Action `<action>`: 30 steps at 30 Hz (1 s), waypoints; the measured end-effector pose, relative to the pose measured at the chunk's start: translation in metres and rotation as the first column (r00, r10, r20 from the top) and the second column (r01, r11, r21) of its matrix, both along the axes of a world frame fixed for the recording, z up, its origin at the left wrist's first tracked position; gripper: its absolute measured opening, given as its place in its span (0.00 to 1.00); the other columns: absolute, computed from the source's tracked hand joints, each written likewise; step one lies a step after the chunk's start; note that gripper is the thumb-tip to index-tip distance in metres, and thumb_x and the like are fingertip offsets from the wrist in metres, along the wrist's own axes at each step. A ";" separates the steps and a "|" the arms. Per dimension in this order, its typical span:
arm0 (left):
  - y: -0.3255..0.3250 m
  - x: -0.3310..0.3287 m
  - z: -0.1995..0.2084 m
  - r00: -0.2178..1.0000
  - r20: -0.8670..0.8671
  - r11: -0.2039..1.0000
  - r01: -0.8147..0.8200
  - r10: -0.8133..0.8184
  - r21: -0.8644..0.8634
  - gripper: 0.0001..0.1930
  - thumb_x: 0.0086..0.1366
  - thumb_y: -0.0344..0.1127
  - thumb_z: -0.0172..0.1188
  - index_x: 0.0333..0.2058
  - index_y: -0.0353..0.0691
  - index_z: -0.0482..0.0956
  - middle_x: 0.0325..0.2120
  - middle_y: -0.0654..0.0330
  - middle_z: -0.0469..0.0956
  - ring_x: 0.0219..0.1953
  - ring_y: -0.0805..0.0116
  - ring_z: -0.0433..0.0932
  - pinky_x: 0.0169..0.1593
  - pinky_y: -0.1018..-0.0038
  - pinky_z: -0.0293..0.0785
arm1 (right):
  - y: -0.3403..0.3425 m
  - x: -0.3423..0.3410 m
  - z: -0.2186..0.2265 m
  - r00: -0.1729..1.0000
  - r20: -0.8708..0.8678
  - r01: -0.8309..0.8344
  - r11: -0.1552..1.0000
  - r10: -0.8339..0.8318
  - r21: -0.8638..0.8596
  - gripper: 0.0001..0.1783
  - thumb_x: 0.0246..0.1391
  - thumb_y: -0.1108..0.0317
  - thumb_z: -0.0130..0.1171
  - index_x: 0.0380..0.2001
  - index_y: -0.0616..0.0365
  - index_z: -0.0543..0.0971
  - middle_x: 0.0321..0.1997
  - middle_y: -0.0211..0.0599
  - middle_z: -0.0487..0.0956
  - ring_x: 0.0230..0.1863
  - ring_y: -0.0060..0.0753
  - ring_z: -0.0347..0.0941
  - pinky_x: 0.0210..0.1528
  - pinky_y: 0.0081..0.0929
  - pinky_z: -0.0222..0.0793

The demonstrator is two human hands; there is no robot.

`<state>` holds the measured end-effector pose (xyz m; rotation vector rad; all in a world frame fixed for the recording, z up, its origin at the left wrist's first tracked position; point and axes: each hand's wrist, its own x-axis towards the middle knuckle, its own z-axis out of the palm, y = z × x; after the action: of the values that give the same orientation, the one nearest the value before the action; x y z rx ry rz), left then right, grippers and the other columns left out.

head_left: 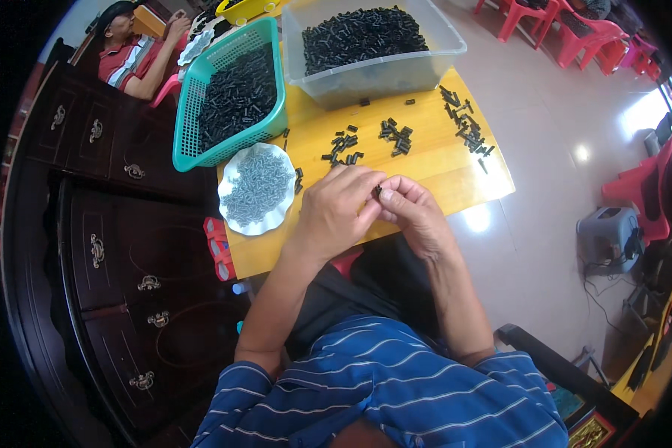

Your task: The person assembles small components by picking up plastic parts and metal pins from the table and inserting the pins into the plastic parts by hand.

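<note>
My left hand (337, 207) and my right hand (414, 209) meet over the near edge of the yellow table (455, 183). Between their fingertips is a small black part (378, 191), mostly covered by the fingers. Both hands are closed around it in a pinch. Just beyond lie loose piles of small black cylindrical parts (343, 145) and a second pile (396, 137). Left of my left hand stands a white scalloped plate (230, 213) heaped with small clear or silvery pieces (257, 185). Longer black parts (467, 127) lie scattered near the table's right edge.
A green perforated basket (278, 112) and a translucent plastic bin (366, 88), both full of black parts, stand at the back. Dark wooden cabinets (112, 254) line the left side. Another person (138, 56) sits far left. Red plastic chairs (653, 187) stand on the right.
</note>
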<state>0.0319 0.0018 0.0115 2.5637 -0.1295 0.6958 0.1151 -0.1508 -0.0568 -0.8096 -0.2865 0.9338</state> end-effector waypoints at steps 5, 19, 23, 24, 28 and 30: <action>0.002 0.000 0.000 1.000 0.018 1.000 0.006 -0.006 -0.028 0.15 0.54 0.29 0.68 0.42 0.38 0.81 0.37 0.56 0.83 0.40 0.54 0.82 0.42 0.63 0.80 | 0.000 -0.002 0.005 0.998 -0.063 -0.025 0.999 0.023 -0.023 0.15 0.69 0.55 0.59 0.44 0.56 0.82 0.41 0.27 0.84 0.42 0.18 0.77 0.50 0.22 0.71; 0.001 0.001 -0.007 0.996 0.082 0.998 0.036 -0.031 -0.057 0.13 0.55 0.29 0.68 0.40 0.40 0.81 0.33 0.57 0.83 0.36 0.53 0.82 0.39 0.62 0.79 | 0.000 -0.002 0.002 0.999 -0.026 -0.037 0.999 0.036 -0.026 0.14 0.69 0.56 0.60 0.42 0.55 0.83 0.39 0.26 0.84 0.40 0.18 0.78 0.49 0.23 0.72; 0.003 -0.001 -0.006 0.997 0.077 0.997 0.036 -0.031 -0.064 0.12 0.55 0.28 0.68 0.40 0.40 0.81 0.33 0.57 0.83 0.36 0.54 0.82 0.39 0.62 0.79 | 0.000 -0.002 0.005 0.999 -0.035 -0.028 0.998 0.027 -0.051 0.13 0.68 0.56 0.60 0.41 0.55 0.82 0.38 0.25 0.84 0.41 0.18 0.78 0.49 0.22 0.72; 0.005 -0.002 -0.007 0.998 0.055 0.997 0.043 -0.039 -0.069 0.14 0.54 0.27 0.68 0.42 0.39 0.82 0.35 0.55 0.84 0.36 0.52 0.82 0.40 0.62 0.79 | -0.001 0.000 0.001 0.999 -0.032 -0.031 0.998 0.029 -0.050 0.13 0.68 0.56 0.60 0.41 0.55 0.82 0.38 0.25 0.84 0.41 0.18 0.78 0.49 0.22 0.72; 0.001 -0.004 -0.007 1.000 -0.006 0.996 0.008 -0.009 -0.088 0.17 0.54 0.24 0.67 0.44 0.37 0.82 0.37 0.52 0.84 0.38 0.51 0.83 0.42 0.63 0.79 | -0.001 0.001 -0.005 0.996 0.062 -0.058 0.998 0.060 -0.032 0.12 0.67 0.59 0.61 0.41 0.56 0.82 0.38 0.27 0.83 0.43 0.18 0.77 0.49 0.21 0.70; 0.001 -0.008 -0.005 1.000 0.002 0.997 0.004 -0.004 -0.075 0.17 0.54 0.24 0.67 0.44 0.38 0.82 0.36 0.52 0.84 0.38 0.50 0.82 0.42 0.63 0.80 | 0.000 -0.003 0.002 0.996 0.083 -0.030 0.995 0.038 -0.091 0.11 0.67 0.60 0.62 0.40 0.57 0.82 0.38 0.27 0.83 0.43 0.18 0.76 0.49 0.21 0.70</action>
<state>0.0244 0.0030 0.0069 2.4906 -0.1068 0.6884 0.1124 -0.1503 -0.0546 -0.9306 -0.3345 0.9513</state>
